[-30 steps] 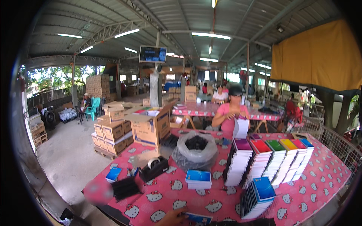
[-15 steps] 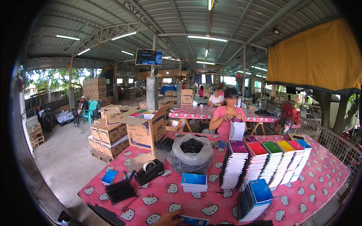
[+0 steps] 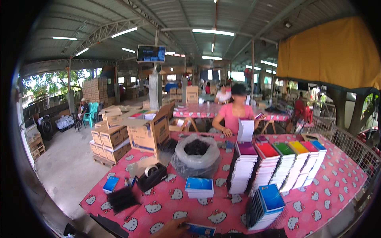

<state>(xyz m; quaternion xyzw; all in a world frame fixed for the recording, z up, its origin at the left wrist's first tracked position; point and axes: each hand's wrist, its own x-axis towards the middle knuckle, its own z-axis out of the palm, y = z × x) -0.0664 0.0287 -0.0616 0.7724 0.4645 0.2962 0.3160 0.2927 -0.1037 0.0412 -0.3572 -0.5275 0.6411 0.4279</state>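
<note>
Fingers of my left hand rest on a blue booklet at the near table edge; grip unclear.

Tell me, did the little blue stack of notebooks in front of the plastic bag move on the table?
No. The small blue stack sits just in front of the clear plastic bag, right of the tape dispenser, as before. Only the camera shifted.

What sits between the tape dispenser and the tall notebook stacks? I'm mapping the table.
In the head view, a clear bag of dark items and a short stack of blue notebooks lie between the tape dispenser and the stacks.
</note>
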